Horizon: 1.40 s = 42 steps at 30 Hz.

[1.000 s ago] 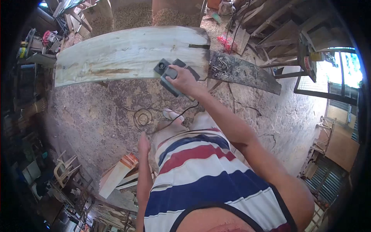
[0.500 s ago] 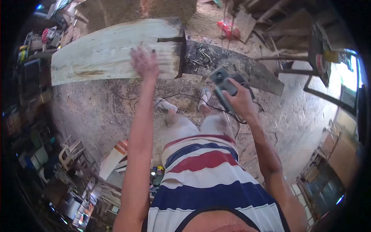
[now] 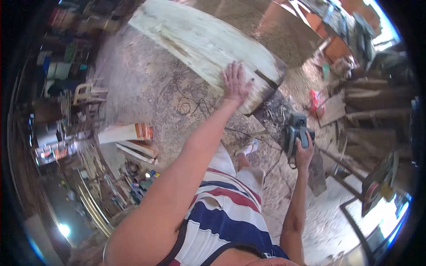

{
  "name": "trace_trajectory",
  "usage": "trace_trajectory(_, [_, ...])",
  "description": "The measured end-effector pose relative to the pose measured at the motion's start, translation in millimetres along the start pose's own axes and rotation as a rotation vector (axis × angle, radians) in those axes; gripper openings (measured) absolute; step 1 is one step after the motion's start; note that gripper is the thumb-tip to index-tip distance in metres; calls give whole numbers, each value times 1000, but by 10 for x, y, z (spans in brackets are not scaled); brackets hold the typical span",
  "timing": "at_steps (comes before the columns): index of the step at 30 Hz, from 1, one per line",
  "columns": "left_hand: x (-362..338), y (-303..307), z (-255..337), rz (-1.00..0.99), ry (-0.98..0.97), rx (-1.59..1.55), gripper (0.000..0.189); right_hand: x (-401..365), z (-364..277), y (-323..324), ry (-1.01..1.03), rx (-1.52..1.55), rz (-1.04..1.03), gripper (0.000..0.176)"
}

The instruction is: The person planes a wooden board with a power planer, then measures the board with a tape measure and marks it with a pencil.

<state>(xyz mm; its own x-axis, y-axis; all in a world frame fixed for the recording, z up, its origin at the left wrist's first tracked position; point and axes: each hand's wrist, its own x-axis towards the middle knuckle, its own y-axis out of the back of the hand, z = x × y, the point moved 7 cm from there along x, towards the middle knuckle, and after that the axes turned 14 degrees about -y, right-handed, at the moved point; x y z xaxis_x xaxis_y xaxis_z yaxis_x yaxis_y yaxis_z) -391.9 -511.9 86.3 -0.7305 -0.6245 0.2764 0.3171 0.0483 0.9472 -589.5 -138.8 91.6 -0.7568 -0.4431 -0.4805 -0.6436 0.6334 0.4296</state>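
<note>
My left hand [image 3: 237, 83] lies with fingers spread on the pale wooden slab [image 3: 208, 37], close to its dark, split end. Below the wrist of my right arm's reach, a grey-green electric hand planer [image 3: 291, 138] is gripped by its handle in my right hand [image 3: 305, 153]. The planer is over the dark plank [image 3: 317, 170] that supports the slab's end, just beyond the slab itself. Curled wood shavings [image 3: 276, 110] cover part of that plank. A thin black cord [image 3: 237, 130] trails across the floor near the planer.
Sawdust and chips cover the floor [image 3: 146, 80]. A plastic chair [image 3: 86, 92] and several boards [image 3: 120, 133] are on the left. Stacked timber [image 3: 368, 99], a red plastic bag [image 3: 316, 103] and a metal-framed stand [image 3: 372, 190] are on the right.
The view has turned, so the slab now runs diagonally. My left hand stays spread on the slab, nearer its split end. The planer, still in my right hand, now appears more upright over the dark plank.
</note>
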Motion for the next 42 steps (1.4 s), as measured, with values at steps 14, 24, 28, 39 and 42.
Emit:
trace_trajectory(14, [-111,94,-37,-72,86,-28,83,-191,-191,68,141,-304,80,74])
trace_trajectory(24, [-2171,360,-46,97,225,-310,69,-1612,-146,187,372,-814,67,63])
trace_trajectory(28, [-4607,-319,-596,-255,700,-654,40,-1764,909,75,70,-964,-203,56])
trace_trajectory(39, [-8958,1200,-1134,-800,1050,-514,53,-2239,1574,-1206,41,-951,-596,60])
trace_trajectory(42, [-8770,1309,-1176,-860,806,-497,60,-2453,1003,-1720,225,-953,-717,47])
